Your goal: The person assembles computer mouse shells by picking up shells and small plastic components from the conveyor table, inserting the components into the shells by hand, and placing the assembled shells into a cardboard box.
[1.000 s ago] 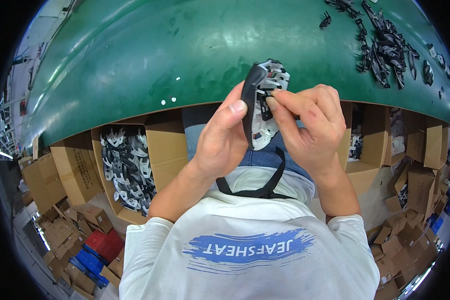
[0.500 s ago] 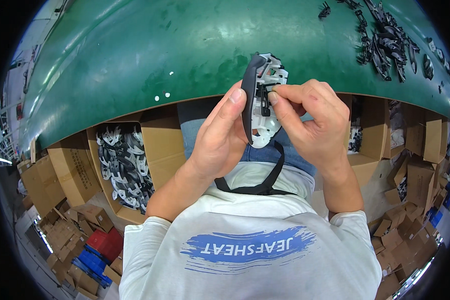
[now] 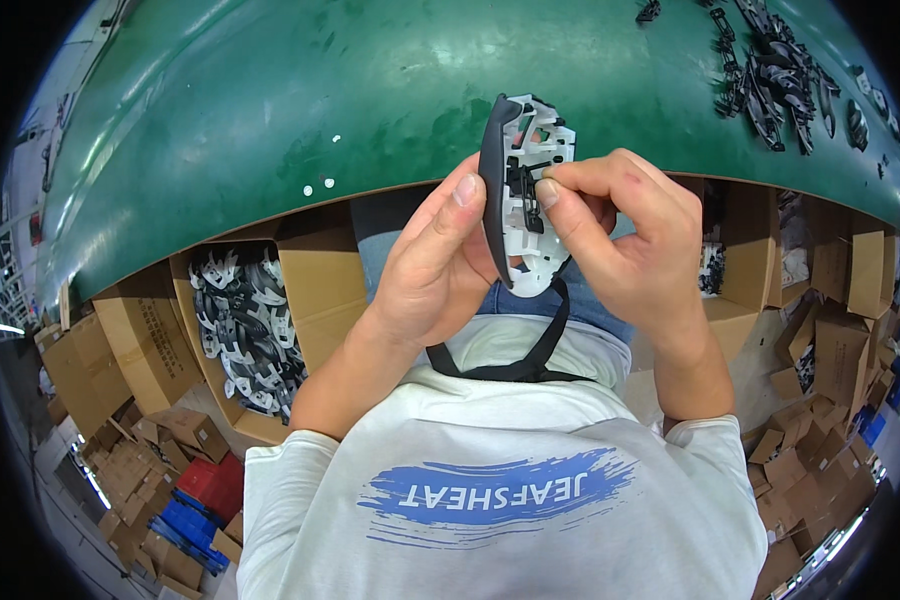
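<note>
My left hand (image 3: 432, 262) is closed around a curved plastic housing, with the thumb along its smooth dark grey outer shell (image 3: 492, 200). The housing stands on end, with its hollow side turned to the right. Inside it shows a white ribbed frame (image 3: 538, 270). A narrow black plastic insert (image 3: 533, 215) lies along the middle of that frame. My right hand (image 3: 638, 235) pinches with thumb and index finger at the right side of this black insert. The exact spot between those fingertips is partly hidden.
Green table (image 3: 270, 120) spans the far side, with black plastic parts (image 3: 775, 85) heaped at its far right. Small white discs (image 3: 329, 183) lie near its edge. An open carton of black and white parts (image 3: 245, 330) stands at left; another carton (image 3: 740, 250) stands at right.
The housing has shifted slightly left and tilted a little. Both hands keep their hold, and the right fingertips stay at the black insert.
</note>
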The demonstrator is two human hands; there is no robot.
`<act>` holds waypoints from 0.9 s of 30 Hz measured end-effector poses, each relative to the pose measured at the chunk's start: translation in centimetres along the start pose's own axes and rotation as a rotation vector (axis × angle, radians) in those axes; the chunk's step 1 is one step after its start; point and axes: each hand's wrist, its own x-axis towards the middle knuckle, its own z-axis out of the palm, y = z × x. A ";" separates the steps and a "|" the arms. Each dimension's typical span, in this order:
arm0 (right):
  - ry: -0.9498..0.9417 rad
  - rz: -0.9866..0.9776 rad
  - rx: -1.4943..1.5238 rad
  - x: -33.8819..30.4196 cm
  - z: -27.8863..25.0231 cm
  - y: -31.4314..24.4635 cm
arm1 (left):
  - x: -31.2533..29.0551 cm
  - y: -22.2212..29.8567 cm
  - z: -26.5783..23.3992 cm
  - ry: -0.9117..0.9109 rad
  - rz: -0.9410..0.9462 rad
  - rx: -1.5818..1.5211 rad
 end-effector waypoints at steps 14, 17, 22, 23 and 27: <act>-0.214 -0.168 -0.155 0.2 -1.8 -0.7 | -1.2 -0.7 -0.2 0.005 -0.040 0.054; -0.096 -0.254 -0.173 -0.1 -1.7 -1.0 | -1.0 -0.1 -0.2 -0.048 -0.053 0.065; -0.141 -0.295 -0.290 -0.8 -2.7 -1.7 | -0.5 -0.3 -0.5 -0.061 -0.067 0.126; -0.193 -0.285 -0.305 -0.8 -3.0 -1.6 | -0.6 -0.5 -0.2 -0.016 -0.056 0.137; -0.251 -0.276 -0.329 -0.8 -3.0 -1.9 | -0.7 -0.2 -0.3 -0.009 -0.064 0.148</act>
